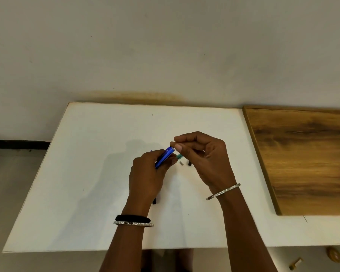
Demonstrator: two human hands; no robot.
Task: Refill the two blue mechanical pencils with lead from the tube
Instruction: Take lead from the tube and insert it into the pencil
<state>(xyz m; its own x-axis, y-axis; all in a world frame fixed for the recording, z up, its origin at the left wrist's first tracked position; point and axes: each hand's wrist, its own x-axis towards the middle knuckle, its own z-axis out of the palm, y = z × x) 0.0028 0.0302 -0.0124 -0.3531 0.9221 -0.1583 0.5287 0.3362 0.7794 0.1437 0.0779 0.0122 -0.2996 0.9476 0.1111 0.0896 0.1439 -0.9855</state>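
One blue pencil point(164, 157) in left hand point(147, 173)

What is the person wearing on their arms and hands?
Both forearms are bare, with no sleeves or gloves. The left wrist carries a black band and a thin sparkly silver bangle just below it. The right wrist has one similar silver bangle. No rings show on the fingers.

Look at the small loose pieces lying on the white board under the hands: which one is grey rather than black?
The small grey piece, lying left of the black piece beneath the right hand. Another black piece shows near the left hand's wrist.
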